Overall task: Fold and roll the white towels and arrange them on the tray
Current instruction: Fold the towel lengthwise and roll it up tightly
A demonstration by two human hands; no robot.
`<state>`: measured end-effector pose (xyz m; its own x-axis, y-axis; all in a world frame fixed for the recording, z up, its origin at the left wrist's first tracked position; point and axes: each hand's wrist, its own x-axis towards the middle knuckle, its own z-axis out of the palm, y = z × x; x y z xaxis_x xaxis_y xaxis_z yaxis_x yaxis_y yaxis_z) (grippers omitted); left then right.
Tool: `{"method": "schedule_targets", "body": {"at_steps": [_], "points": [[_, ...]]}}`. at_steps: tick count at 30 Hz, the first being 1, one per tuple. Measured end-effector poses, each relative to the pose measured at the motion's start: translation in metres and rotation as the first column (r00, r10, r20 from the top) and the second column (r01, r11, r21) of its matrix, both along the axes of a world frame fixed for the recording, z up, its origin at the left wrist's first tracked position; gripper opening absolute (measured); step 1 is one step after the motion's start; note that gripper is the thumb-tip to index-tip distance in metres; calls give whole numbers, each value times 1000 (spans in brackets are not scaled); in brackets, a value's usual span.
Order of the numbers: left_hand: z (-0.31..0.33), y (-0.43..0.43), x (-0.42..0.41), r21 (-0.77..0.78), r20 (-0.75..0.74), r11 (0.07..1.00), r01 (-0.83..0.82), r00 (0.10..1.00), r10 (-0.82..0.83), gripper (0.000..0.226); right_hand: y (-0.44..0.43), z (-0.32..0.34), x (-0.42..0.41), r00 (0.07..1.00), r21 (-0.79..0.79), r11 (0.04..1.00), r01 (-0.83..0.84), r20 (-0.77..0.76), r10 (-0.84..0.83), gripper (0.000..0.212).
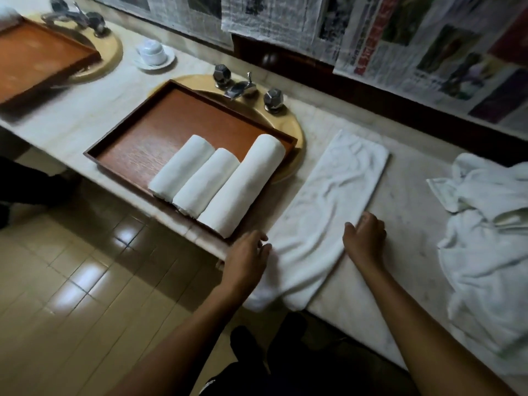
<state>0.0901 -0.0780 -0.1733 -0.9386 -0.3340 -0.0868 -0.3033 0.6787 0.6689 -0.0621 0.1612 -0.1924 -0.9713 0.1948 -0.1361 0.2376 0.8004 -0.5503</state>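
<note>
No text I can read from here. Newspaper sheets point(428, 44) at the back carry print, pics & red headlines, but all too blurred/small to make out, so no words or nos. legible.

Pale marble counter point(414, 207) with things laid out.
Wooden tray point(171, 121) at 10 o'clock, folded towel point(337, 190) at centre, heap of towels point(491, 238) at 3 o'clock, cup point(151, 51) at 11.

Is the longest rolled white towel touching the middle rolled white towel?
Touching. The head view shows the longest rolled white towel lying against the middle rolled white towel.
</note>
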Motion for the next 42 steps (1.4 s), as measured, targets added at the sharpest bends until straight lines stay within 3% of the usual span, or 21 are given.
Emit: {"method": "schedule_targets", "body": {"at_steps": [5,8,11,13,16,17,21,24,29,33,35,38,40,42], "points": [[-1,16,-73,-42,44,998,43,998,-41,15,5,12,-44,971,-27,990,141,200,-133,41],[-5,18,-99,15,153,1000,-3,988,1,14,7,18,-55,967,-83,990,116,235,-93,29],[-3,21,-116,8,209,1000,3,978,-5,15,22,18,-64,959,-170,974,150,265,-101,32],[2,21,-119,8,219,1000,-4,976,2,14,30,14,-70,943,-330,915,231,306,-128,34],[5,22,-118,2,211,999,-38,977,36,15,40,11,-74,878,-597,684,419,459,-136,7],[5,22,-117,12,201,999,-52,978,48,15,41,13,-74,860,-641,618,454,496,-118,11],[6,28,-118,35,169,997,-64,984,58,10,51,10,-75,871,-687,584,433,484,-77,32],[7,35,-131,32,210,998,-52,977,44,10,54,5,-82,869,-652,619,438,484,-106,52],[8,30,-159,156,260,981,-115,963,72,19,52,9,-102,879,-650,609,454,440,-186,50],[7,22,-160,109,244,991,-72,969,44,19,51,13,-99,904,-576,709,405,369,-217,50],[2,20,-156,88,214,996,-14,977,-5,13,50,13,-96,953,-434,854,287,219,-209,55],[-2,24,-158,-84,20,987,135,991,-134,30,39,16,-93,990,-157,987,39,-125,-59,51],[-3,39,-162,-184,-66,949,254,961,-270,43,22,20,-101,950,-24,985,-173,-268,160,48],[-4,61,-157,-257,-112,878,403,890,-442,45,9,11,-109,870,156,904,-397,-251,425,48]]}}
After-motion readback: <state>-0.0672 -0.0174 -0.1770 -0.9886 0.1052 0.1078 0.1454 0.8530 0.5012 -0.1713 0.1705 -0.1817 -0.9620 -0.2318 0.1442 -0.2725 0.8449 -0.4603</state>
